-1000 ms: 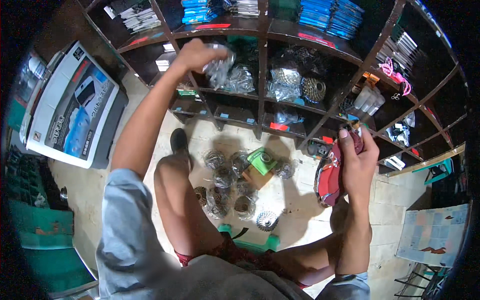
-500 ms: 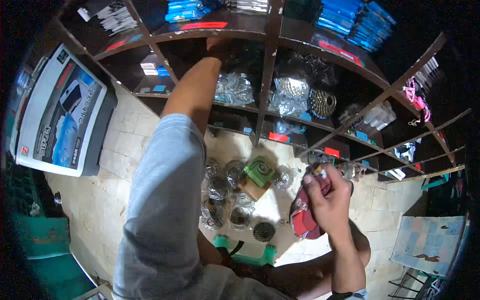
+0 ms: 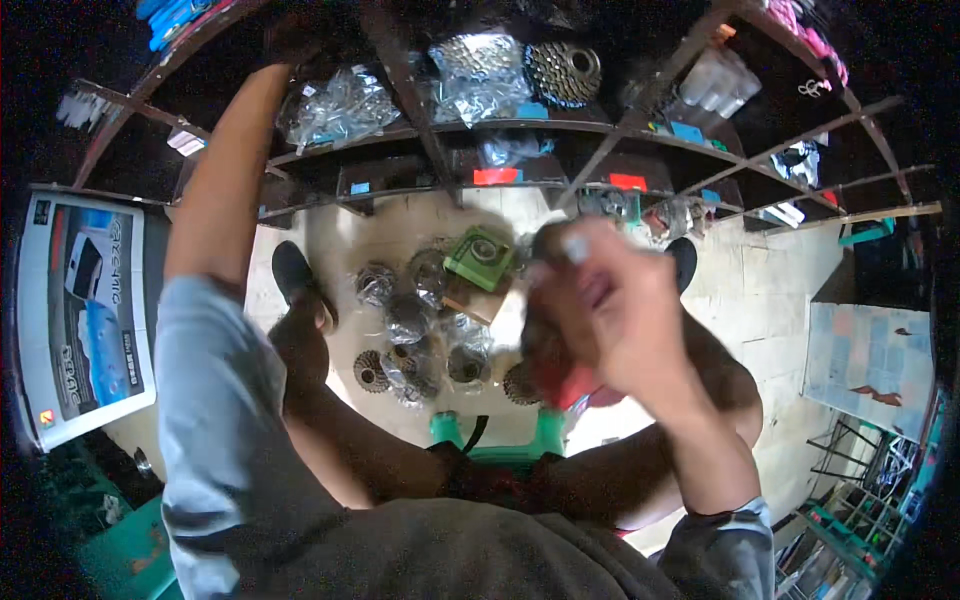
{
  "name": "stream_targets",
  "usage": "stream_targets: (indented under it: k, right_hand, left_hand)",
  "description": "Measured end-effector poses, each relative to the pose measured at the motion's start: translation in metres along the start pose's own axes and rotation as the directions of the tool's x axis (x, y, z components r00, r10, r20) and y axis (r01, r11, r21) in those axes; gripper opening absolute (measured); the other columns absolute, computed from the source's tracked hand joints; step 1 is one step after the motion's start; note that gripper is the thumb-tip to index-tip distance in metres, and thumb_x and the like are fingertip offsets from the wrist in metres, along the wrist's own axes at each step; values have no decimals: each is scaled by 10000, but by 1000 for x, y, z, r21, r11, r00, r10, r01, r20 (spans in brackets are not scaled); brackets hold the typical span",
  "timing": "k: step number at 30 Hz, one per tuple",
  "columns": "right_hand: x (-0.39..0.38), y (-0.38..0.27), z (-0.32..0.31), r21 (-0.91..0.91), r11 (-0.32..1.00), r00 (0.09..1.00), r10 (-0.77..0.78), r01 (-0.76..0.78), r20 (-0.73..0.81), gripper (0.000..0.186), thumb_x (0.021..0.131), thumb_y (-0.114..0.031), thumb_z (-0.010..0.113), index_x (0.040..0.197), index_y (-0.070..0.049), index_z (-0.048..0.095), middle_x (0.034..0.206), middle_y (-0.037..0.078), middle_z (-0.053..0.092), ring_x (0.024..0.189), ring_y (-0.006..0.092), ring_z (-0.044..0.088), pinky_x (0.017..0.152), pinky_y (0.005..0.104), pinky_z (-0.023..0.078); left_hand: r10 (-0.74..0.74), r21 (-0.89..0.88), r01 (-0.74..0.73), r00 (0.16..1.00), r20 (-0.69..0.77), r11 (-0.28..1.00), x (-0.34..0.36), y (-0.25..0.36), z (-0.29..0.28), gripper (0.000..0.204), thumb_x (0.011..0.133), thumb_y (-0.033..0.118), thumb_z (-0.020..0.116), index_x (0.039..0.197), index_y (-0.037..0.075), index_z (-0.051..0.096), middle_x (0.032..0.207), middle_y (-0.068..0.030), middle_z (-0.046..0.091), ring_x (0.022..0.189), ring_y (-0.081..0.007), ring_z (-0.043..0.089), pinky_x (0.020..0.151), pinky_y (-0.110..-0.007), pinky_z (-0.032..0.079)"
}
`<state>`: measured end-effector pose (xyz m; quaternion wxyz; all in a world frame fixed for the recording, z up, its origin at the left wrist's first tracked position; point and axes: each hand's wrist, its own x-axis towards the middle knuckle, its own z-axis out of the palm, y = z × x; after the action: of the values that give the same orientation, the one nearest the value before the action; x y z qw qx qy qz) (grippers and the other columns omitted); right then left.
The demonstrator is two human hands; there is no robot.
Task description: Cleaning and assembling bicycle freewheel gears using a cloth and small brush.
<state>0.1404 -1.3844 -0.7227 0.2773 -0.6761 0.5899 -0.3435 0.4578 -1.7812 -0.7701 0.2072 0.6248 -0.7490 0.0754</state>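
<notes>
My left arm reaches up to the dark shelf compartment at upper left. My left hand (image 3: 292, 48) is in deep shadow there, so its fingers are hidden; bagged metal parts (image 3: 340, 108) lie just beside it. My right hand (image 3: 625, 305) is raised over my right knee, smeared by motion, closed around a red and dark cloth-like bundle (image 3: 560, 365). On the floor between my legs are several bicycle cassettes (image 3: 370, 371), some in clear plastic. Among them a green box (image 3: 480, 257) sits against a brown cardboard box (image 3: 473, 300).
A dark wooden shelf (image 3: 590, 125) with many compartments spans the far side, holding another cassette (image 3: 563, 74) and bagged parts. At left stands a white printed box (image 3: 95, 310). A light green stool (image 3: 500, 452) is below me; a patterned panel (image 3: 868, 360) stands at right.
The view has shifted, so the shelf sits higher and my legs show. My left arm still reaches into the shelf. My right hand, with the red bundle, has moved toward the middle.
</notes>
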Motion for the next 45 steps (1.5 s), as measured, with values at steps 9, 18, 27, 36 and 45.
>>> stream_targets:
  k: [9,18,27,36,45]
  right_hand:
    - [-10,0,-70,526,850,892,226,14,-390,167,975,-191,732,1028,-35,713,861,-16,685,735,45,589,677,191,439]
    - [-1,-5,-87,571,818,672,382,74,-635,158,989,-169,699,1030,-19,726,843,16,712,757,69,641,684,234,490]
    - [-28,3,-90,361,933,798,225,-11,-558,169,974,-164,717,1012,-5,675,775,-31,621,664,28,509,601,199,391]
    - [-21,0,-83,481,872,813,217,87,-540,117,1024,-125,662,1051,-12,647,783,-37,617,671,25,510,594,204,390]
    - [-18,-18,-58,405,907,859,111,119,-499,136,991,-131,689,945,-12,641,775,-28,574,713,58,461,628,248,395]
  left_hand:
    - [687,-226,-672,726,-15,705,-234,46,-22,149,780,92,704,920,60,666,870,-160,638,813,-380,633,714,-450,516]
    - [720,-421,-585,558,412,693,-318,186,166,560,838,333,706,1324,87,579,1128,-194,636,939,-384,652,802,-527,539]
    - [394,-349,-233,760,517,908,-405,263,292,616,850,283,660,1411,76,515,1366,-282,546,1194,-453,571,954,-626,475]
    - [415,-450,-177,752,512,875,-396,265,286,558,862,278,628,1372,54,597,1372,-323,533,1259,-505,505,970,-642,453]
    - [413,-399,-225,769,488,889,-403,256,283,671,824,283,680,1425,33,518,1319,-276,563,1249,-441,527,1025,-588,444]
